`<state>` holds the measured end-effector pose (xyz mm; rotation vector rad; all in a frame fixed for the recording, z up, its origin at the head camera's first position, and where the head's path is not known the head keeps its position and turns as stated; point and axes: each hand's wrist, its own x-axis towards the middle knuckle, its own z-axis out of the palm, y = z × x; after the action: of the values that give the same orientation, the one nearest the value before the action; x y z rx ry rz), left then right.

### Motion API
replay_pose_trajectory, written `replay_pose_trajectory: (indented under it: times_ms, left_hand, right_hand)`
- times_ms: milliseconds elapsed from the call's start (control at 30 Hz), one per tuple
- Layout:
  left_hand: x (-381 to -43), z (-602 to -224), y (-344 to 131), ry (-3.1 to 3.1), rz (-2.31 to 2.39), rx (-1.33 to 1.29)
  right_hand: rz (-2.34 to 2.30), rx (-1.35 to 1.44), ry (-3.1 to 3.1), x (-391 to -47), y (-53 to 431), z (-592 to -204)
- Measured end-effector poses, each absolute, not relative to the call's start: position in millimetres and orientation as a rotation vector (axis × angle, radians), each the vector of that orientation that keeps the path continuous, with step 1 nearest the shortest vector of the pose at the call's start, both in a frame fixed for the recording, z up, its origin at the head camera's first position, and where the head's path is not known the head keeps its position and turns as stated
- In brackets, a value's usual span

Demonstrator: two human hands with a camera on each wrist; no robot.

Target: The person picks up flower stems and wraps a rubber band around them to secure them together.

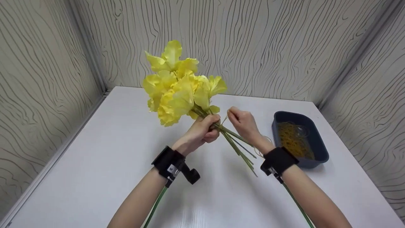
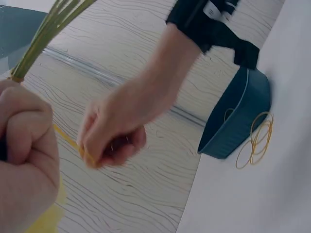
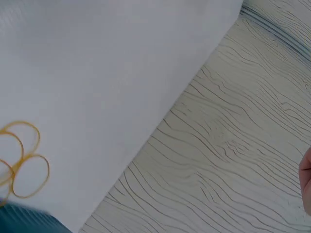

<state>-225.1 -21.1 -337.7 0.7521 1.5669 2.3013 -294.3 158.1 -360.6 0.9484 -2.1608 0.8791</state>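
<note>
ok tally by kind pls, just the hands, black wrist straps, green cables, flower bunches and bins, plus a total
Left hand and right hand: 2
Left wrist strap and right wrist strap: 2
Left green cable and right green cable: 2
Yellow flower bunch: 1
Blue bin: 1
Total: 8
</note>
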Motion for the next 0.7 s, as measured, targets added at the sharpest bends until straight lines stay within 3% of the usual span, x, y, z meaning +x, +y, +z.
replay_pose_trajectory:
  times_ms: [267,333,533,700]
  left_hand:
    - [-239.2,-342.1,-23.2,1.668,2.552,0.502]
    - [-244.6,-348.1,-26.4,1.760,2.569,0.423]
    - [-254.6,-364.4,-30.9,2.074,2.492,0.334]
    - [-258.6,-372.8,-31.0,2.308,2.304,0.343]
  right_hand:
    - [0.686,1.087,-2.370,-245.9,120.1,-402.6]
    - [0.870,1.077,-2.434,-231.7,113.7,-404.7]
    - [0.980,1.173,-2.471,-201.3,106.7,-383.6]
    - [0.797,1.182,-2.284,-198.8,114.8,-347.6]
